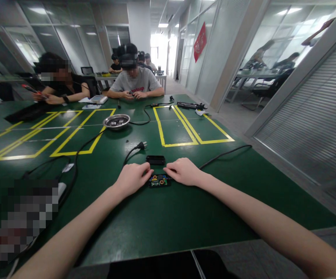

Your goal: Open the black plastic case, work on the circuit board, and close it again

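Note:
A green circuit board with copper-wound ring coils point(160, 179) sits in an open black plastic case half on the green table point(144, 221). At its left end is my left hand point(133, 178), thumb and fingers pinched together. My right hand point(183, 171) is pinched likewise at the right end. Fingers hide what lies between the tips. A black power cord with a plug point(141, 145) runs behind my left hand; another black cable point(226, 154) passes behind my right wrist. Just beyond the board lies the matching black case half point(155, 159), hollow side up.
A metal bowl point(116, 121) with small parts stands at the back left. Yellow tape rectangles point(179, 145) mark the table. A black folded stand point(191, 105) lies at the far edge. Two people point(136, 79) work across the table. Black cables point(76, 162) cross the left side.

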A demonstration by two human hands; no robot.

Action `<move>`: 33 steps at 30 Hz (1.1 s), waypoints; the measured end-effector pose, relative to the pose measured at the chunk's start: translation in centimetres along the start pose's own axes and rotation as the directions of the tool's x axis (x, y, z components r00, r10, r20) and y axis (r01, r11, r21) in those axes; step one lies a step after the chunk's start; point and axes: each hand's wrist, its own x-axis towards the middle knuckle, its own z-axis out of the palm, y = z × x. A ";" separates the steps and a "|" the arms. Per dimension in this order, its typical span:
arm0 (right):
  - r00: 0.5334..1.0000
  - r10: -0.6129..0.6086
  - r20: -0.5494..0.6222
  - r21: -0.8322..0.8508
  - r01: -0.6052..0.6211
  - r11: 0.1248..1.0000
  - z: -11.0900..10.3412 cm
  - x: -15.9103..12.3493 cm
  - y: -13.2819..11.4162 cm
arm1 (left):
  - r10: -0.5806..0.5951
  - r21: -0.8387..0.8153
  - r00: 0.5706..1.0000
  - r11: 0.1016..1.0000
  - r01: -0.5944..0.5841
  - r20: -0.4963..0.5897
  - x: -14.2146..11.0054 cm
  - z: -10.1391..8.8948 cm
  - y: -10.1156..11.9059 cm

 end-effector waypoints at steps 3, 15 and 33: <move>0.999 0.015 0.039 -0.058 -0.013 0.998 -0.2 0.1 -0.2 | 0.061 -0.020 0.995 0.998 -0.062 -0.076 -0.1 0.3 -0.3; 0.987 0.124 -0.101 0.066 -0.118 0.991 0.6 0.1 0.7 | 0.191 -0.112 0.976 0.973 -0.202 -0.103 -0.1 1.9 -2.0; 0.962 -0.056 -0.269 0.738 0.243 0.630 1.4 -0.4 1.6 | 0.252 -0.380 0.951 0.874 -0.304 -0.180 -0.5 0.4 -0.7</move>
